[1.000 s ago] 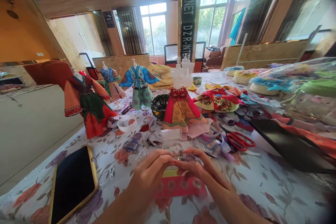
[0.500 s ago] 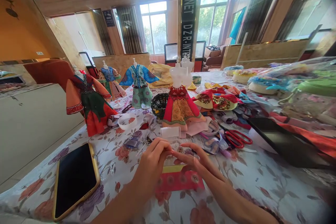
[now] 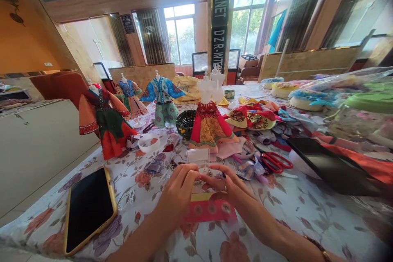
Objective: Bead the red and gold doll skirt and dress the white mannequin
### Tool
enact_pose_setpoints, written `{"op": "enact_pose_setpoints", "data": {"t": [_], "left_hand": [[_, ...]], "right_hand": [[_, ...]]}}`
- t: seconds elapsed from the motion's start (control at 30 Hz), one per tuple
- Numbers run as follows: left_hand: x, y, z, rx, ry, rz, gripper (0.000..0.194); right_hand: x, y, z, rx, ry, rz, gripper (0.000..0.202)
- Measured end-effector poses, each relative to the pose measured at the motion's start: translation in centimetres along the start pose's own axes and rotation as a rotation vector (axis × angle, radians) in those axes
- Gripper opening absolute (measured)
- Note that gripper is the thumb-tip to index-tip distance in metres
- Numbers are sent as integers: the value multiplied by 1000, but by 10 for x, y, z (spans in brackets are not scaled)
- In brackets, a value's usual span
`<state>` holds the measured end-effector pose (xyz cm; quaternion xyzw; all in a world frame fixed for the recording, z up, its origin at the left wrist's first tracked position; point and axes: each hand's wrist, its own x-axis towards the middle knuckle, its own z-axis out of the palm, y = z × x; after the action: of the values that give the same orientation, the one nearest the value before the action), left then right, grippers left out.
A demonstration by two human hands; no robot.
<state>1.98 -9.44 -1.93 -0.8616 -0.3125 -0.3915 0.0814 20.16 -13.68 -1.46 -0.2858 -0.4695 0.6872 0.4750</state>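
Note:
My left hand (image 3: 181,186) is closed, its fingers bent together over a small clear box; what they pinch, if anything, is too small to name. Facing it, my right hand (image 3: 229,184) has its fingers spread over the box, one fingertip close to the left fingers. The box's clear lid (image 3: 198,155) stands up behind the hands, and small beads show inside between them. Just in front lies a red strip (image 3: 208,211) with round pale ornaments and a yellow upper edge. Behind the lid, a white doll form wears a red and gold skirt (image 3: 208,129).
A phone (image 3: 90,211) in a yellow case lies at the left. Dressed doll forms (image 3: 161,102) stand behind, beside a dark woven basket (image 3: 186,124). To the right are red scissors (image 3: 276,162), a fabric pile (image 3: 260,116) and a black tray-like object (image 3: 328,168).
My right hand's fingers have shifted slightly and spread over the box, with a lower finger now bent down near the strip. My left hand has barely moved.

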Motion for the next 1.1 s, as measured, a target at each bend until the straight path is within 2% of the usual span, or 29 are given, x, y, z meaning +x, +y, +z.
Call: {"op": "enact_pose_setpoints", "data": {"t": [0.2, 0.37, 0.53, 0.63, 0.73, 0.97, 1.1], "left_hand": [[-1, -2, 0, -60, 67, -63, 15], [5, 3, -2, -79, 113, -228, 9], [12, 5, -8, -144, 18, -355, 11], [15, 4, -11, -186, -30, -386, 12], [14, 3, -11, -164, -5, -308, 15], [4, 0, -3, -129, 174, -42, 21], [0, -4, 0, -155, 204, 57, 27]], "right_hand": [[-2, -4, 1, -36, -16, 2, 36], [0, -3, 0, 5, -33, -5, 37], [0, -1, -1, -46, -30, -7, 37], [-2, -3, 0, -57, -30, 4, 36], [-4, -7, 3, -28, -35, 9, 36], [-5, -10, 4, -26, -46, -1, 39], [-6, -10, 4, -62, -25, 0, 38]]}}
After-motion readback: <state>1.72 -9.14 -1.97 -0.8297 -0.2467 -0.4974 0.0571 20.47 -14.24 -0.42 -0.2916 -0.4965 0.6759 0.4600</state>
